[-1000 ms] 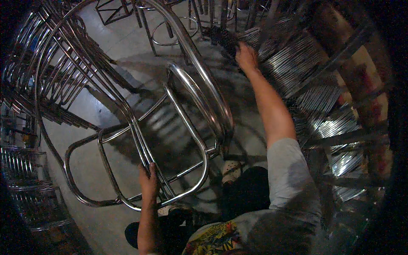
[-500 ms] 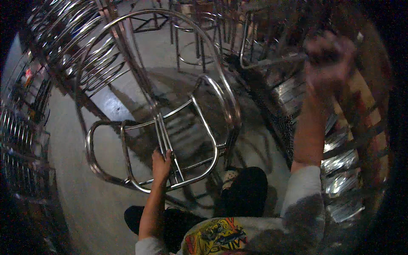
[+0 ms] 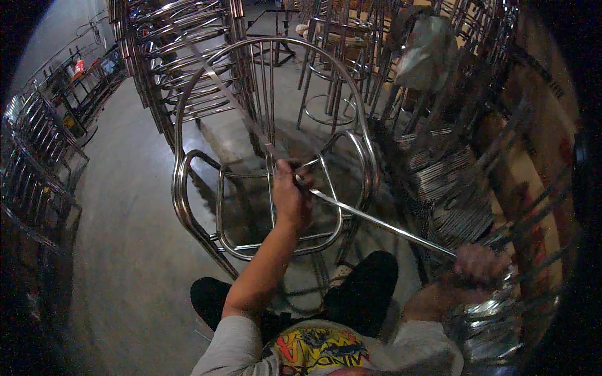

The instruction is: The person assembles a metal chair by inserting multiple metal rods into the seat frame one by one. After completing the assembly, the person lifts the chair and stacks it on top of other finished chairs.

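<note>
A shiny tubular chair frame (image 3: 180,188) with a round hooped back and curved arms stands on the floor right in front of me. Across it, at a slant, runs a long thin metal bar (image 3: 392,227). My left hand (image 3: 293,199) is closed around the bar's middle, above the seat opening. Low on the right, my right hand (image 3: 480,266) grips the bar's near end; it is somewhat blurred. Beyond my left hand the bar reaches up and away to the left, over the hoop. My left fingers partly cover where the bar passes through them.
Stacked chair frames (image 3: 188,75) rise behind on the left, and stool frames (image 3: 332,94) stand at the back. Bundled metal pieces (image 3: 454,188) lie close on the right, by cardboard boxes (image 3: 540,88). More metal frames (image 3: 37,156) line the far left.
My left hand has left the seat frame and moved up onto the bar. My right hand has come down from the upper right to the bar's near end. The view has shifted.
</note>
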`<state>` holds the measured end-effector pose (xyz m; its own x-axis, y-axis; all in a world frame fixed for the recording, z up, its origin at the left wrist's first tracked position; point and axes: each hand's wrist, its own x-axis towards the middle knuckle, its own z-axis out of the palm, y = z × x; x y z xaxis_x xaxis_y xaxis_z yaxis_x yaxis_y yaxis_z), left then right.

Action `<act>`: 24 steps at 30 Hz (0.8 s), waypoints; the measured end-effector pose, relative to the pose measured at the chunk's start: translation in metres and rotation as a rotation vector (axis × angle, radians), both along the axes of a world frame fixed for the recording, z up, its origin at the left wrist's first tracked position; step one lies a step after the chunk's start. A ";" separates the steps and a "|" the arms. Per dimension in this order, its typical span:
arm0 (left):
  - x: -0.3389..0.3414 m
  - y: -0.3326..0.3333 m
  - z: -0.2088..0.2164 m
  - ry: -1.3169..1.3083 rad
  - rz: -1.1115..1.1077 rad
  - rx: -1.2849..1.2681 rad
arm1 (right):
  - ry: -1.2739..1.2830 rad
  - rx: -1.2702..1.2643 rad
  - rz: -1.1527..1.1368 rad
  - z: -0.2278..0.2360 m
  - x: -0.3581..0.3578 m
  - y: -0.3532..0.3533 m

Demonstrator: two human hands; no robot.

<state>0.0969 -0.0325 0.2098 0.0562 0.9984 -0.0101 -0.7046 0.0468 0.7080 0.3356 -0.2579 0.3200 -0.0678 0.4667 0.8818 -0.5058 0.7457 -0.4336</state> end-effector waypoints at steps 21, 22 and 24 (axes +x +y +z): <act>-0.031 0.085 -0.169 1.076 0.336 0.199 | -0.592 -1.641 -0.002 -0.239 -0.060 0.008; -0.031 0.084 -0.166 1.087 0.298 0.140 | -0.622 -1.612 -0.015 -0.243 -0.061 0.007; -0.029 0.085 -0.152 1.003 0.351 0.211 | -0.646 -1.575 -0.054 -0.243 -0.064 0.007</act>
